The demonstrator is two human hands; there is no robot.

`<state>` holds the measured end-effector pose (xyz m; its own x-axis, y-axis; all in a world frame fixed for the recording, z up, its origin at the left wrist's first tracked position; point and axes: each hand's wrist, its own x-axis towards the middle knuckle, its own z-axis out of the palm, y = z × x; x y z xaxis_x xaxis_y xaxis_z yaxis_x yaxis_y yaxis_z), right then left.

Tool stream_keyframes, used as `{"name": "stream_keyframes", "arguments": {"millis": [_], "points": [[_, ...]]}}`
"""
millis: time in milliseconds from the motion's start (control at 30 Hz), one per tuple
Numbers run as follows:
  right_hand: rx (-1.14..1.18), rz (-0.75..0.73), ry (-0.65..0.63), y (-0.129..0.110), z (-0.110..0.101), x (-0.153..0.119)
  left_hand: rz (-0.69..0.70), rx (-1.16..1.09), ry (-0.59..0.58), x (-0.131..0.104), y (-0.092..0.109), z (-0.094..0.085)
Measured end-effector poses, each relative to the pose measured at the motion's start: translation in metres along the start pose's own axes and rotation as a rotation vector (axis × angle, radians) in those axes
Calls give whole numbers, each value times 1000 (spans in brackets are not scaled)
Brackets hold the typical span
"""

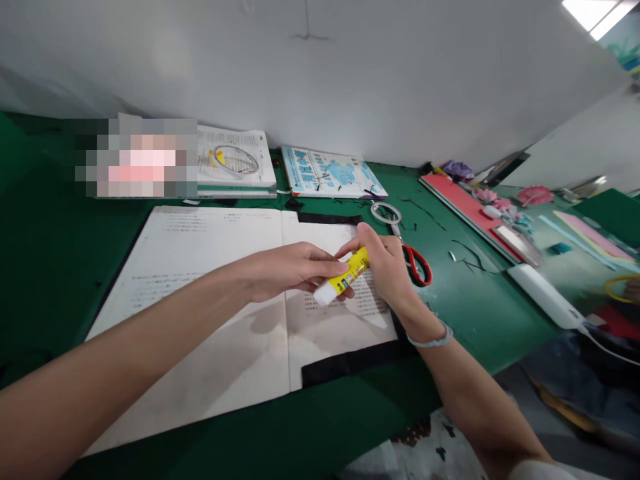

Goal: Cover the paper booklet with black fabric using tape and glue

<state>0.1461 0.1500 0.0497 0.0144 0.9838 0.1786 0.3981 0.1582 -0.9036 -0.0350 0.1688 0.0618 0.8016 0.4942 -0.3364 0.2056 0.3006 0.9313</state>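
Glue stick [356,268]: a yellow tube, held aslant above the right page of an open book [260,347], its white end toward 8 o'clock.
Left hand [285,270]: grasps the glue stick near the white end, thumb on top, other fingers curled beneath.
Right hand [386,260]: wraps its fingers around the opposite end; a pale band [434,341] circles the wrist.
Black strips [350,363]: border the right page at its 12 and 6 o'clock edges.
Scissors [419,267]: red-handled, just beside the right hand at 3 o'clock.
Grey ring [386,222]: near the right hand at 12 o'clock.
Green table [480,307]: seen from the glue stick, a blue-and-white book [333,173] lies at 12 o'clock, a book stack [235,187] at 11, a red folder [470,213] at 2, a white bar [545,297] at 3.
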Motion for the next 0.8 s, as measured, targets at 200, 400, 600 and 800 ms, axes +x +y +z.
{"name": "stream_keyframes", "arguments": {"millis": [200,400,600,800], "points": [[-30,-21,45,-1,2,-3,24,108,202,1,-2,6],[-29,-43,68,1,2,-3,14,39,73,1,-2,4],[-27,-14,52,3,3,-4,28,121,126,3,-4,2],[-48,-44,41,1,4,-7,53,76,63,2,-4,1]]}}
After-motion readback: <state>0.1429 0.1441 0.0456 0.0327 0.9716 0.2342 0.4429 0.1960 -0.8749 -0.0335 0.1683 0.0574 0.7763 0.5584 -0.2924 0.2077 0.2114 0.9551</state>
